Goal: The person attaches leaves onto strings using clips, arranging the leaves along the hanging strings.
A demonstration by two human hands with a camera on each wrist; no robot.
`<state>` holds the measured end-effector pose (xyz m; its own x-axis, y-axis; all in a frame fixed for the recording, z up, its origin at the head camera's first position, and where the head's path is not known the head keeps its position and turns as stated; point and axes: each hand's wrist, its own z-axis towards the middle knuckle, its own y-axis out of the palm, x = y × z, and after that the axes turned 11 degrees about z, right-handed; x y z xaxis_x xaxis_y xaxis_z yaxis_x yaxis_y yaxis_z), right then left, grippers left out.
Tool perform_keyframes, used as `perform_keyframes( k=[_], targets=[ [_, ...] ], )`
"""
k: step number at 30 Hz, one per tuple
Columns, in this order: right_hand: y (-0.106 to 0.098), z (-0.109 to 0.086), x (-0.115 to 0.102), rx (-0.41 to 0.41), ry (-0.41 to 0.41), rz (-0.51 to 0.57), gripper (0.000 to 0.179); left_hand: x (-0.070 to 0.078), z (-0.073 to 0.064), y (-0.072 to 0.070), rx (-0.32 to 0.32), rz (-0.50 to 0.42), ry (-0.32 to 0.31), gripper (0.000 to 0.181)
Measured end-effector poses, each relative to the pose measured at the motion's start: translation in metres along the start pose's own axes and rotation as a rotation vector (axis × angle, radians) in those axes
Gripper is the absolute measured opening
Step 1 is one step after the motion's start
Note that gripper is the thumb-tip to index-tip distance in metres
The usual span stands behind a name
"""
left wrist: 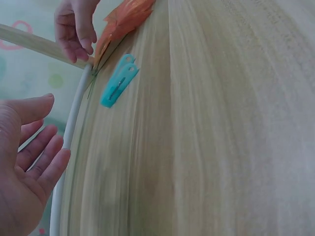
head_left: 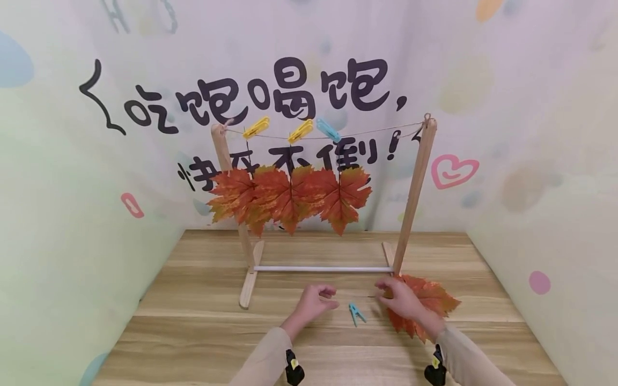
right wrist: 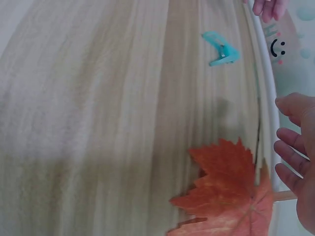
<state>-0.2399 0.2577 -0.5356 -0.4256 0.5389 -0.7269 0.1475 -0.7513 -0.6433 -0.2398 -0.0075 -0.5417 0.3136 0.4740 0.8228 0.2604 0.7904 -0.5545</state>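
Note:
My left hand (head_left: 314, 304) hovers over the table left of a blue clothespin (head_left: 357, 314), its fingers loosely bent around nothing. To the clothespin's right, my right hand (head_left: 402, 300) is held above an orange maple leaf (head_left: 436, 298) lying on the table, overlapping it in the head view. In the left wrist view the left hand (left wrist: 29, 157) has its palm turned up and its fingers spread. The right wrist view shows the right hand (right wrist: 300, 152) with relaxed fingers and nothing in them, beside the leaf (right wrist: 231, 191) and its thin stem.
Behind the hands stands a wooden frame with two posts (head_left: 416, 198) and a white crossbar (head_left: 323, 268). A string (head_left: 376, 131) joins the post tops. Several orange leaves (head_left: 340, 198) hang from it by two yellow clothespins (head_left: 301, 131) and one blue clothespin (head_left: 329, 130).

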Motion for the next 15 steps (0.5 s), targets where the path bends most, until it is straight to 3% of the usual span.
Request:
perform_keyframes(
  k=[6, 15],
  targets=[
    [0.011, -0.001, 0.011, 0.017, -0.036, -0.039, 0.024, -0.003, -0.002, 0.009, -0.001, 0.006, -0.048, 0.030],
    [0.024, 0.000, 0.018, 0.035, -0.102, -0.113, 0.017, -0.001, -0.010, 0.015, -0.001, 0.039, -0.065, 0.028]
  ],
)
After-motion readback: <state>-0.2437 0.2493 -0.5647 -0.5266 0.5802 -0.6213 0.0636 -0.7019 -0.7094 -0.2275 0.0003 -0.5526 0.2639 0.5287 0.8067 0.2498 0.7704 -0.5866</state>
